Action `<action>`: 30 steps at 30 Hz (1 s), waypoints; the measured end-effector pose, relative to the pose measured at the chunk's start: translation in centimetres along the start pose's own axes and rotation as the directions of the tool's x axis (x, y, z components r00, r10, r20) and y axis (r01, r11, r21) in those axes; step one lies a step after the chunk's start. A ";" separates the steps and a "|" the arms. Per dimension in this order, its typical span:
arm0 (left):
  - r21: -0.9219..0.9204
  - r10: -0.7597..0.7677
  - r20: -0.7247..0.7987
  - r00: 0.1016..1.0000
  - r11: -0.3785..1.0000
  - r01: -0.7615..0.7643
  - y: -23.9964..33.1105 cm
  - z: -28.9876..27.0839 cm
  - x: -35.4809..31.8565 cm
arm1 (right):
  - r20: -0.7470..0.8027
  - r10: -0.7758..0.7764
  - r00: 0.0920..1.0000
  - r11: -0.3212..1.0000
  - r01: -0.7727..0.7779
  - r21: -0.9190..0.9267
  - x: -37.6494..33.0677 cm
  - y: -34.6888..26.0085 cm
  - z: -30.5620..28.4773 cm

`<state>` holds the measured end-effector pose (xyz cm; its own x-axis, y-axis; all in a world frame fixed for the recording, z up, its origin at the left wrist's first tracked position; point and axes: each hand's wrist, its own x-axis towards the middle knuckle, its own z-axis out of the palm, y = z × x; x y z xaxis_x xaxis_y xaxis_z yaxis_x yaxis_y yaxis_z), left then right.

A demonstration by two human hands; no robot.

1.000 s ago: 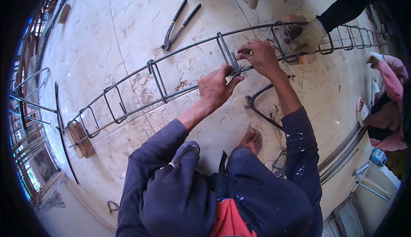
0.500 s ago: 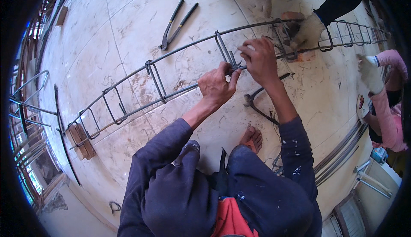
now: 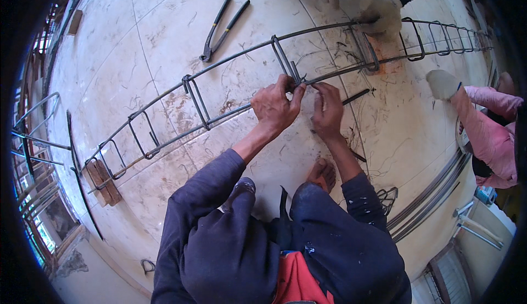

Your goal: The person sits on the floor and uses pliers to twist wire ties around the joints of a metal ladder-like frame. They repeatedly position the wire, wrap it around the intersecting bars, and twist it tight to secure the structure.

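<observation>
On the rebar cage [image 3: 230, 112], both hands, left [image 3: 274, 106] and right [image 3: 328, 109], pinch thin tie wire [image 3: 302, 82]

Bare floor [image 3: 164, 57] lies open beyond the rebar cage [image 3: 219, 117]; pliers [image 3: 222, 27] and a co-worker's gloved hand [image 3: 381, 16] block there.

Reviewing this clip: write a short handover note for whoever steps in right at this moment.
Left hand and right hand both pinch thin wire at a stirrup on the long rebar cage lying on the floor. Pliers lie loose beyond the cage. A co-worker's gloved hand steadies the cage further right. Whether this tie is finished cannot be told; other stirrups' ties are too small to judge.
</observation>
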<state>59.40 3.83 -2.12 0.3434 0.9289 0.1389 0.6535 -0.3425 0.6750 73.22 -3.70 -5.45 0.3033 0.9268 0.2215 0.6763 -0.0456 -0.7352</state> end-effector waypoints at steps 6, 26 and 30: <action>0.000 0.006 -0.029 1.000 1.000 -0.006 -0.3 -0.1 0.1 | 0.144 -0.257 0.956 0.928 0.286 -0.239 2.7 1.7 2.8; 0.016 0.051 -0.113 0.992 0.999 -0.050 -0.3 0.2 -0.2 | 0.026 -0.213 0.977 0.918 0.209 -0.337 -0.2 -0.8 0.7; -0.003 0.098 -0.181 0.979 0.995 -0.100 -0.5 0.6 -0.2 | 0.205 -0.279 0.938 0.865 0.338 -0.371 1.5 -1.1 -1.6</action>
<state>59.36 3.70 -2.92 0.2780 0.9010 0.3330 0.6139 -0.4332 0.6599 73.98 -2.81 -3.27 -0.0414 0.9587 0.2815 0.9365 0.1354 -0.3234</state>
